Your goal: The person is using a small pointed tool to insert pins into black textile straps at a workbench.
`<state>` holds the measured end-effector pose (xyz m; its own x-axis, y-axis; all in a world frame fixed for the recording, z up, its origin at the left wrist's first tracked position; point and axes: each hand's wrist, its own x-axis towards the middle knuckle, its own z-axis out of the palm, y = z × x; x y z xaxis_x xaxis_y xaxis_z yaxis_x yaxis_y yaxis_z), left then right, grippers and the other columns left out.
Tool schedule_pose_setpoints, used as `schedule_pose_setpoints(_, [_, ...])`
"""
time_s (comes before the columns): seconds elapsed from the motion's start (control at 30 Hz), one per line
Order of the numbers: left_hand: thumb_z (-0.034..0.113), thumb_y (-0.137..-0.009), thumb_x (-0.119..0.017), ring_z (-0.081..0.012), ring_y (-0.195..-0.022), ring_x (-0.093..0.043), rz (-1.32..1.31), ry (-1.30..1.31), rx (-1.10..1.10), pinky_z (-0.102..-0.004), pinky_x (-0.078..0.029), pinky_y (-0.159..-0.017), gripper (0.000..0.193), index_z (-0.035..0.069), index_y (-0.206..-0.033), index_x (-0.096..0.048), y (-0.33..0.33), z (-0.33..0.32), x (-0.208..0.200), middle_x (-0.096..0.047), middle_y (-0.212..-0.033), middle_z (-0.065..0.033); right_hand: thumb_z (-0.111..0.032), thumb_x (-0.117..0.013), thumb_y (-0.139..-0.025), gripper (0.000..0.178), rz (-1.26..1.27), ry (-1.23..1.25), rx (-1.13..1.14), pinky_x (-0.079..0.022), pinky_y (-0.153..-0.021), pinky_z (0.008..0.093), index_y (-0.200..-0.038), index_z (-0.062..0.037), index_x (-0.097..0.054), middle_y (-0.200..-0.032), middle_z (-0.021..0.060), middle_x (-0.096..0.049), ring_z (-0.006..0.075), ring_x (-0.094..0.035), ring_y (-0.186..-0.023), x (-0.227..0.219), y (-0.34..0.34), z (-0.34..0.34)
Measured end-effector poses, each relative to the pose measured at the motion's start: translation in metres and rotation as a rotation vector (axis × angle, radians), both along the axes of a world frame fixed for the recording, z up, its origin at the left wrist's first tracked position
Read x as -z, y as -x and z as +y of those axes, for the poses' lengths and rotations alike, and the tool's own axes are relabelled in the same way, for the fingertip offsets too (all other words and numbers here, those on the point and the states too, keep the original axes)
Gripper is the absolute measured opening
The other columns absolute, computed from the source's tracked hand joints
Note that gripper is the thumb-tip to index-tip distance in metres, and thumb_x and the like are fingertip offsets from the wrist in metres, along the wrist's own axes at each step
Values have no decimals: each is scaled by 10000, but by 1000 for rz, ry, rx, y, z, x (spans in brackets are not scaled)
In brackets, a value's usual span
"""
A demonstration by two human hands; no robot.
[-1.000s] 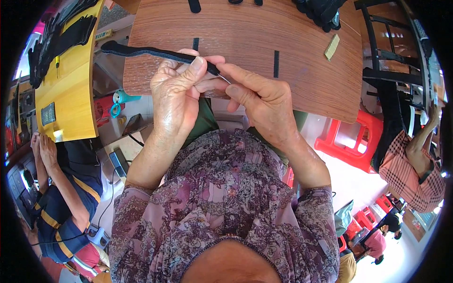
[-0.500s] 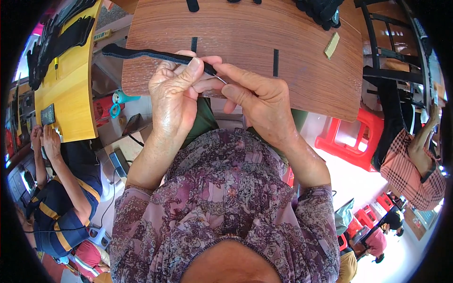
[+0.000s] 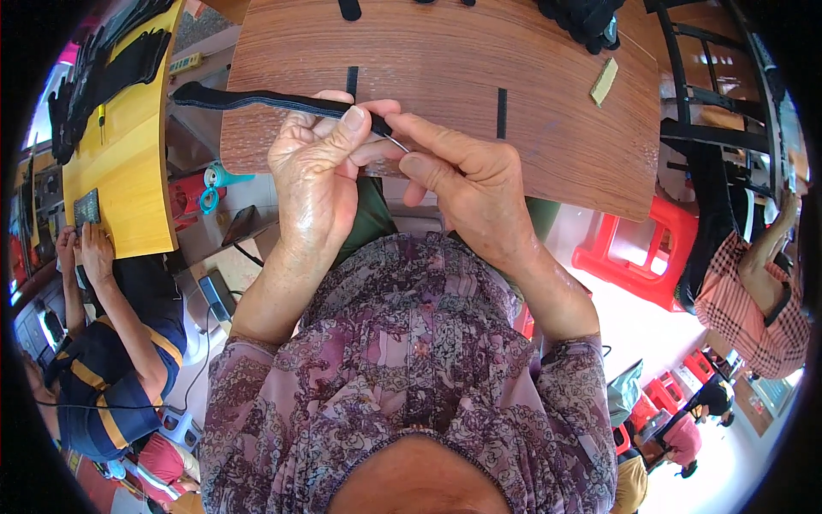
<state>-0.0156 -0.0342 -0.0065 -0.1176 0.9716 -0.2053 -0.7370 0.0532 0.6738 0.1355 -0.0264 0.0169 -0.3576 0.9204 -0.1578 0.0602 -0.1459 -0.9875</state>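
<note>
My left hand point(image 3: 318, 163) pinches a long black strap point(image 3: 257, 100) that runs out to the left over the edge of a brown wooden table point(image 3: 556, 137). My right hand point(image 3: 467, 176) meets it at the strap's near end and holds a thin metal needle point(image 3: 394, 142) between thumb and forefinger. Both hands hover just above the table's near edge, fingertips touching around the strap end.
Two short black strips point(image 3: 502, 112) point(image 3: 352, 81) lie on the table, a tan block point(image 3: 604, 80) and black items point(image 3: 582, 15) further back. A yellow table point(image 3: 128, 171) with black straps stands left, with a seated person point(image 3: 111, 343). Red stools point(image 3: 634, 253) and another person point(image 3: 758, 283) are right.
The hands have barely moved. The strap and needle stay in the same grip, with the fingers shifting slightly at the strap's end.
</note>
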Motion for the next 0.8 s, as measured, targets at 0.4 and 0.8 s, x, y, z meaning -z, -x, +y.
schedule_pose_setpoints(0.4, [-30,-834,-568,-272,-845,-634,37,-2,-20,-359,-580,-623,162,-24,-981,-498,3,-2,4,-613,-933,-257,-11,-604,-807,356,-38,-18,24,-440,-460,206,-1148,-115,-610,-798,51,-657,71,-543,-537,8,5,-3])
schedule_pose_setpoints(0.8, [2,-825,-597,-298,-860,-639,137,-42,-46,-383,-577,-672,132,-31,-930,-524,2,-3,5,-626,-918,-250,-6,-623,-791,336,-118,-77,27,-450,-495,224,-1089,-158,-652,-673,46,-624,75,-520,-508,19,10,-1])
